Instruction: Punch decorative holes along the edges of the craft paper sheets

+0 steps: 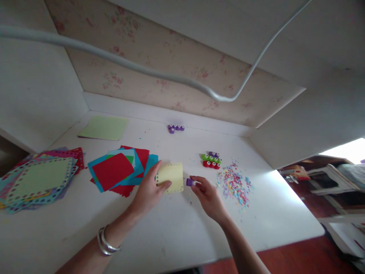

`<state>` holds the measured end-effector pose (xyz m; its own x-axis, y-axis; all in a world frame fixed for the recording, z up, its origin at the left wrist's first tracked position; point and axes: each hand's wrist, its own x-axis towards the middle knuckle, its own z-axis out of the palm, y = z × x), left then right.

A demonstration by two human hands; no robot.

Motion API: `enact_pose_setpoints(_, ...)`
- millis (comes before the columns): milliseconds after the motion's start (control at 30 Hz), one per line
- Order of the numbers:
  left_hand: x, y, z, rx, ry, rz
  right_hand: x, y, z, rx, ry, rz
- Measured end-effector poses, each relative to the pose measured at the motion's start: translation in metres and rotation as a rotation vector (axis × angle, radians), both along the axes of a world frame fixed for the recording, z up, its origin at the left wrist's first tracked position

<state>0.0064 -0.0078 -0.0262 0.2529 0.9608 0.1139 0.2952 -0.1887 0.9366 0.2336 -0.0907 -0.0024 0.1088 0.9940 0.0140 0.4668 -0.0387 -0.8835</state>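
My left hand (154, 184) pinches a pale yellow sheet of paper (173, 176) between thumb and fingers. Small punched holes run along the sheet's edges, and it bends slightly. Just right of the sheet, my right hand (207, 194) grips a small purple craft punch (190, 182) with a white button. A narrow gap separates the punch from the paper's right edge. Behind my right hand stand more craft punches in rows, purple, green and red (211, 160). Further back sits a small group of purple punches (175, 128).
Loose red, blue and green sheets (112, 171) overlap left of my left hand. A pile of hole-edged sheets (42, 179) lies far left, with pale green paper (104, 127) behind. Colourful paper bits (235, 184) are scattered right. A white cable (137, 67) hangs across the front.
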Motion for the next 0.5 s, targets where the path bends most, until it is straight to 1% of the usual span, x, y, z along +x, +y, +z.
enact_pose_setpoints(233, 0.0037, -0.0063, 0.005, -0.006, -0.065, -0.051, -0.0025, 0.0031, 0.0019, 0.019, 0.05, 0.051)
enact_pose_setpoints(400, 0.0028, -0.0043, 0.0048, 0.04, -0.027, -0.044, -0.0042, 0.0033, 0.0018, 0.013, 0.045, 0.068)
enact_pose_setpoints(500, 0.0023, -0.0038, 0.005, 0.027, -0.002, -0.039, -0.0059, 0.0045, 0.0023, 0.009, 0.038, 0.073)
